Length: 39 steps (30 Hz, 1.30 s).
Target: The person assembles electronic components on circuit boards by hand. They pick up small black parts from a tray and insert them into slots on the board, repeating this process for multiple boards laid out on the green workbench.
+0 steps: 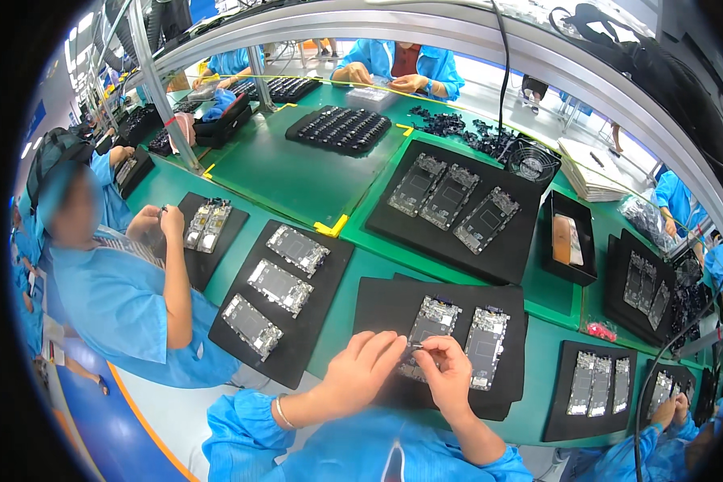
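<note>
My left hand [360,369] and my right hand [447,373] meet over the near part of a black foam mat [377,301]. Between my right thumb and forefinger is a small dark part [416,346], too small to name. My left fingers are bent toward it, close together, with the thumb hidden beneath; what they pinch, if anything, does not show. Just beyond my hands lies a phone circuit board [436,317], partly covered by them. Another phone circuit board [488,347] rests to the right on the same mat.
Left, a mat bears three circuit boards [279,287]; beyond it a co-worker [136,281] in blue handles something small. Three more boards lie on a larger mat [490,261] ahead. A black box [569,241] and a small fan [532,163] stand farther right, under a metal frame.
</note>
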{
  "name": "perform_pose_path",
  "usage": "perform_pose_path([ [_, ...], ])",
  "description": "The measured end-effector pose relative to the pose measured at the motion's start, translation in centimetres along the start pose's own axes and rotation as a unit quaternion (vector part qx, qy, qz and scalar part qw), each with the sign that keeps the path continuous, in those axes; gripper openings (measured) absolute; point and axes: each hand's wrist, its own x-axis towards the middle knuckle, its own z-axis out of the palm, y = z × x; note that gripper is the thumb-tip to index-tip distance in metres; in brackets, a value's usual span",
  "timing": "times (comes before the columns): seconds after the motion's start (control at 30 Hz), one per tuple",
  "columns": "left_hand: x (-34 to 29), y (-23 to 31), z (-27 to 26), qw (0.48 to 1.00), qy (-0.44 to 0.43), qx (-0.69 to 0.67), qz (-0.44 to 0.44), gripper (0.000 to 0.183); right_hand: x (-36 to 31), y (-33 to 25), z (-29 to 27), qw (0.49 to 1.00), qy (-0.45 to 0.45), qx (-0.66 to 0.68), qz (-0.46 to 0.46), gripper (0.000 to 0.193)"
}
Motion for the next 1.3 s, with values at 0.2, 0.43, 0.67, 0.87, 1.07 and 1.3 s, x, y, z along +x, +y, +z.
perform_pose_path([
  [0.2,-0.4,-0.1,0.2,1.0,0.016,0.007,0.008,0.048,0.0,0.2,0.0,1.0,0.003,-0.007,-0.008,0.016],
  [0.43,-0.6,-0.3,0.2,0.999,0.037,0.009,0.024,0.047,0.2,-1.2,-0.3,0.999,-0.044,-0.013,0.019,0.015],
  [0.67,0.0,-0.4,-0.4,0.998,0.04,-0.004,0.053,0.039,0.4,-1.5,-0.7,0.995,-0.044,-0.081,-0.046,0.015],
  [0.87,-0.5,-0.6,0.0,0.998,0.034,0.001,0.048,0.048,0.0,-2.0,-0.7,0.992,-0.038,-0.113,-0.043,0.018],
  [1.07,-0.7,-0.2,-0.1,0.998,0.04,0.014,0.048,0.044,-0.3,-2.1,-0.9,0.993,-0.042,-0.106,-0.036,0.018],
  [1.3,-0.5,0.1,-0.3,0.997,0.045,0.013,0.053,0.037,-0.2,-1.9,-1.2,0.995,-0.05,-0.071,-0.043,0.017],
])
